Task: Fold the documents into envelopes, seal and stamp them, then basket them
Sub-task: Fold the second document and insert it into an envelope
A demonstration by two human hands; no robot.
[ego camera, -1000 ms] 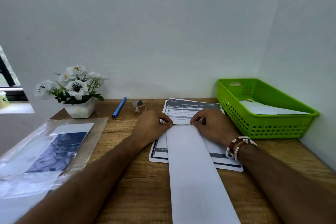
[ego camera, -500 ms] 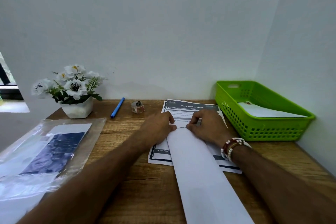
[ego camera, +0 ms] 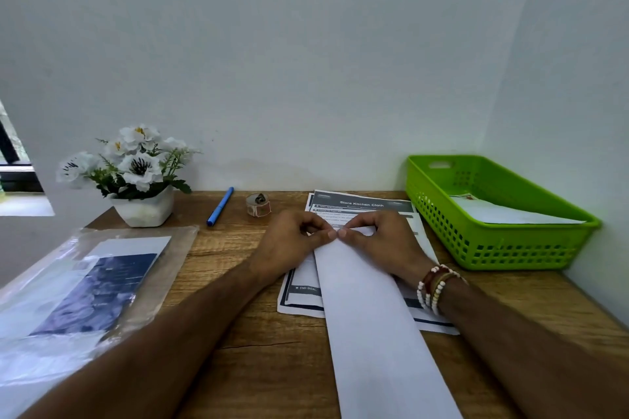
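A long white envelope (ego camera: 374,323) lies lengthwise on the wooden table, running from the near edge up to my hands. My left hand (ego camera: 289,241) and my right hand (ego camera: 381,241) both press on its far end, fingertips touching at the middle, fingers curled down on the flap there. Under the envelope lies a stack of printed documents (ego camera: 364,206) headed "Store Kitchen Cloth". A green plastic basket (ego camera: 503,248) stands at the right with a white envelope (ego camera: 503,214) inside. A small roll of stamps (ego camera: 258,205) and a blue pen (ego camera: 220,206) lie near the wall.
A white pot of white flowers (ego camera: 136,180) stands at the back left. A clear plastic sleeve with papers (ego camera: 85,286) covers the table's left side. Walls close in behind and to the right of the basket.
Both hands have slid inward along the envelope's far end until their fingertips meet at its middle. The envelope's near end has swung a little to the right.
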